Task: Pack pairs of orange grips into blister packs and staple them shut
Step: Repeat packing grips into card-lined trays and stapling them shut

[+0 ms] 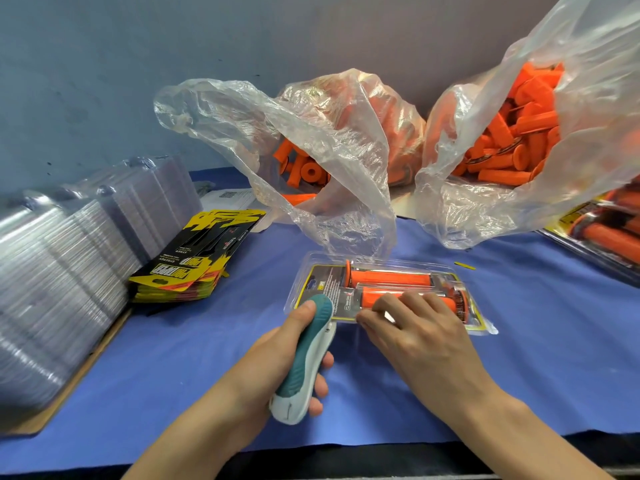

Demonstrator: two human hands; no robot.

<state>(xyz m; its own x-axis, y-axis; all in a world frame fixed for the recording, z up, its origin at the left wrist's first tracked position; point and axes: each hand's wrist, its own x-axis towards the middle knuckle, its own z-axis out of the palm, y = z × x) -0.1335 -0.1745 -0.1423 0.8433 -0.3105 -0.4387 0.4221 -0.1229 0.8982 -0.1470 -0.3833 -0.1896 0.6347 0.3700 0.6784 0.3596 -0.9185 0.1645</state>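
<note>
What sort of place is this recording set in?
Likely a small hand-packing bench in a workshop or factory: bulk plastic bags of orange grips, a stack of empty clear blister shells, and a pile of printed card inserts.

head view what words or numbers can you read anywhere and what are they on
"MUD RIPPER", probably, upside down on the top of the card stack; its small print is blurred.
"2" on the insert in the blister pack; the rest too small.
Paper sheet: QR code, print unreadable.
Finished packs: label blurred.
Stapler: no text seen.
</note>
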